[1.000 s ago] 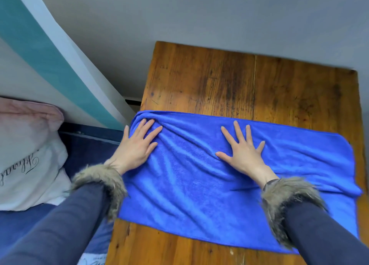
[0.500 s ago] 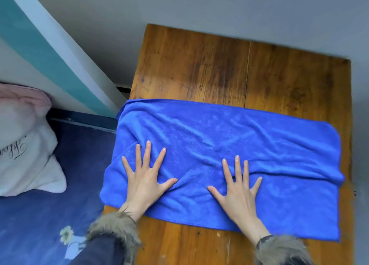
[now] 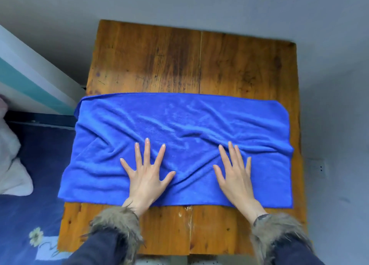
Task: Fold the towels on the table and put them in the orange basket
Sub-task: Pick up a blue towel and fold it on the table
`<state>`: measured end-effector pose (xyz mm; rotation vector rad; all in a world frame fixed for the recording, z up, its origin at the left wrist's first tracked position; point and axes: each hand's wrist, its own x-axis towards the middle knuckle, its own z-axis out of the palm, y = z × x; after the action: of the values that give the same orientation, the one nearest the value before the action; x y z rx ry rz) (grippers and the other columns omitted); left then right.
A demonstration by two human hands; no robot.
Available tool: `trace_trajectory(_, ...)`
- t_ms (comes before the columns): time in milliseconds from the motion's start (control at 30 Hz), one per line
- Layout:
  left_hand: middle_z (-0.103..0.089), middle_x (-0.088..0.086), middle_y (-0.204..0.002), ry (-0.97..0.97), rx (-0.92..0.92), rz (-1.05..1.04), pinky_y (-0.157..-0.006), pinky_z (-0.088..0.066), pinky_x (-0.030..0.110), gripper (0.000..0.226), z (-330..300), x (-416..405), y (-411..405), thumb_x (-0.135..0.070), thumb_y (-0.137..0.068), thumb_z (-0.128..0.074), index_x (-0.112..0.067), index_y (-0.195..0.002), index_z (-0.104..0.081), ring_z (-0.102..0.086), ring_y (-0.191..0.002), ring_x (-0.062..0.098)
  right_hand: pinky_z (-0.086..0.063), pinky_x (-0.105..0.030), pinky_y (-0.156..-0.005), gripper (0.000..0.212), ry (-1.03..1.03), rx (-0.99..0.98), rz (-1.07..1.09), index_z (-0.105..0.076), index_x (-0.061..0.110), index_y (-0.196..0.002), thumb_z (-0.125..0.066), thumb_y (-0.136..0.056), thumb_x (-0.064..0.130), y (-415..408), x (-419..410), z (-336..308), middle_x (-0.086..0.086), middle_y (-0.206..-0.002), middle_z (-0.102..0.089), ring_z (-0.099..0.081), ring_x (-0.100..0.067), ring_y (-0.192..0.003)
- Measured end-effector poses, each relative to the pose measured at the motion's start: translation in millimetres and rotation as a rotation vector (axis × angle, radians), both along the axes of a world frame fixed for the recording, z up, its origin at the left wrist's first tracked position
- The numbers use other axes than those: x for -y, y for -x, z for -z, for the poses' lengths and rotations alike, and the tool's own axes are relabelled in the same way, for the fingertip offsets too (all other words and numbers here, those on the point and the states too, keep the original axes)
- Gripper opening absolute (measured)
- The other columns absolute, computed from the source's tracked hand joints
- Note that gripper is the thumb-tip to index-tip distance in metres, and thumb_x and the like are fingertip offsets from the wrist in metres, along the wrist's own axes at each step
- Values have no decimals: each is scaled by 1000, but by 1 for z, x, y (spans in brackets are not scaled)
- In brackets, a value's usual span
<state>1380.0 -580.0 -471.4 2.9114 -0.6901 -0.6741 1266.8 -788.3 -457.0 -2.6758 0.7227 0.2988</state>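
A blue towel lies spread across the wooden table, folded into a wide rectangle with wrinkles through its middle. Its left end hangs slightly over the table's left edge. My left hand lies flat on the towel's near half, fingers spread and straight. My right hand lies flat beside it to the right, fingers straight. Both palms press on the cloth near its front edge. No orange basket is in view.
A bed with a dark blue flowered sheet and a white pillow sits left of the table. A grey wall runs behind and to the right. The far half of the table shows bare wood.
Both hands have slid from the towel's far half toward its near edge, and the left hand has moved right toward the centre. The view has shifted to centre the table.
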Motion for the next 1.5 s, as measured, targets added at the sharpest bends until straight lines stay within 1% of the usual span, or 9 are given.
trace_trajectory(100,18,2,-155,14,-10,146,-99,-5,75,89,2,34,29,-69,-75,-52,-40,-146,-6,21,-140,34,-12,-59,-111,75,44,-75,126,-14,24,-149,-55,-89,42,31,43,-2,-2,-158,-2,-3,-23,-146)
trace_trajectory(333,40,0,-144,-126,-56,382,-97,-5,76,96,11,88,72,-74,-74,-45,-47,-135,24,37,-132,33,-3,-48,-116,118,-74,-421,92,24,35,-142,-58,-66,74,75,107,14,12,-138,40,23,-25,-141)
trace_trajectory(500,-35,14,-148,-74,25,397,-78,-37,76,97,-5,102,95,-62,-49,-79,-33,-135,-47,-35,-132,44,-2,-48,-116,117,-82,-410,102,25,36,-141,-59,-68,72,105,122,14,10,-139,43,27,-28,-140)
trace_trajectory(633,-60,12,-115,74,211,372,-83,-39,57,52,-7,109,99,-57,-76,-52,-19,-109,-66,-59,-98,36,-5,-48,-116,96,-46,-312,154,3,30,-148,-48,-77,70,109,130,9,5,-156,16,14,-23,-144)
trace_trajectory(733,-57,7,-97,178,302,286,-82,-34,48,44,-10,131,79,-49,-83,-40,-15,-97,-64,-56,-85,31,-5,-49,-116,72,49,-106,198,-14,25,-148,-38,-90,59,89,142,4,-3,-158,-4,3,-22,-145)
trace_trajectory(833,-52,14,-120,159,298,222,-88,-33,53,46,-5,158,49,-46,-85,-43,-16,-117,-58,-50,-107,36,2,-52,-115,62,110,-11,102,-16,26,-148,-36,-95,50,50,158,7,-4,-158,-1,5,-23,-145)
trace_trajectory(933,-17,11,-154,78,186,173,-102,-14,67,62,6,178,19,-54,-88,-49,-30,-143,-31,-14,-140,36,1,-55,-114,65,89,-13,-1,-13,27,-149,-38,-93,51,7,176,15,-3,-158,0,5,-24,-145)
trace_trajectory(1067,9,0,-158,8,132,199,-103,-1,72,70,23,189,-8,-66,-86,-30,-40,-147,-6,13,-143,29,-1,-60,-112,76,65,-82,-19,-7,31,-149,-37,-87,64,-20,203,33,0,-158,6,9,-24,-145)
trace_trajectory(1500,15,-3,-157,26,60,269,-106,3,69,63,18,238,-28,-56,-92,-29,-40,-147,-3,19,-142,26,1,-58,-112,85,47,-130,41,-5,28,-149,-40,-83,69,-26,249,32,-2,-158,12,15,-27,-144)
